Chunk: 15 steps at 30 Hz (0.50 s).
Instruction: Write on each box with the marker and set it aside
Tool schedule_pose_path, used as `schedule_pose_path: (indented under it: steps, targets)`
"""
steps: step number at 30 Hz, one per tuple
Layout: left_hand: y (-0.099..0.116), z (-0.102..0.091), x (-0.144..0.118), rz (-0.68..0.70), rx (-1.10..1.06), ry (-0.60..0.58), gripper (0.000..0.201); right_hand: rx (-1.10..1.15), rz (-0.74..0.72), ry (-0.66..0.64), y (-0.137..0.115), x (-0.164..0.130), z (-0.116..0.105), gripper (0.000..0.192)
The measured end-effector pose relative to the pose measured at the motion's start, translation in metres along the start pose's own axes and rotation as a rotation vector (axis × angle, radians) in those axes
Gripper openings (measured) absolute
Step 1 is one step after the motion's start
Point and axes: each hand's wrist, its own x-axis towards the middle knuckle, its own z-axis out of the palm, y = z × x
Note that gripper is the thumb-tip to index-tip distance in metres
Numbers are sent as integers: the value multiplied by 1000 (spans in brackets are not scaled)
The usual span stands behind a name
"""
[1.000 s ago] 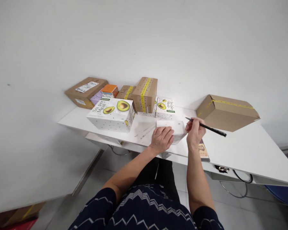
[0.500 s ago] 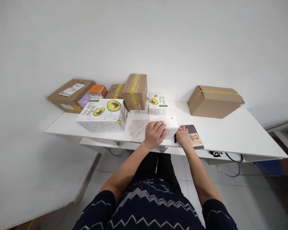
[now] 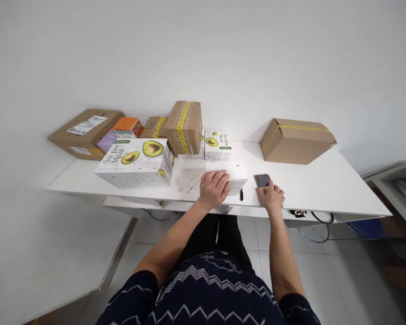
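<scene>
A: Left hand (image 3: 214,188)?
B: Flat, palm down on white box (image 3: 235,174), fingers spread over its near-left part. Resting, not clasping.

A: Right hand (image 3: 271,197)?
B: Lying on phone (image 3: 262,180), covering the near end; far end sticks out past the fingertips. Fingers loosely bent over it, real grasp impossible to tell.

A: Where exactly?
B: Both at near edge of table (image 3: 325,189). Box at centre, phone just right of it.

A: Between them?
B: Black pen (image 3: 241,195), lying on the table, touched by neither hand.

A: Rest?
B: Big avocado box (image 3: 135,162) left of white box. Small avocado box (image 3: 217,144) behind it. Taped carton (image 3: 183,126) upright by the wall. Brown carton (image 3: 296,140) far right, well apart from the hands.
</scene>
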Motion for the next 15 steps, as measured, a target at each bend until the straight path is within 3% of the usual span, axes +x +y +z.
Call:
schedule_pose_path:
  steps: [5, 8, 12, 15]
  targets:
    - [-1, 0, -1, 9, 16, -26, 25, 64, 36, -9, -7, 3, -7, 68]
    - [-1, -1, -1, 2, 26, -49, 24, 300, 104, 10, -3, 3, -13, 72]
    - [0, -1, 0, 1, 24, -23, 23, 1172, 224, -68, 4, -13, -35, 68]
    - [0, 0, 0, -5, 17, -19, 23, 1834, 202, -276, -3, -42, -64, 65]
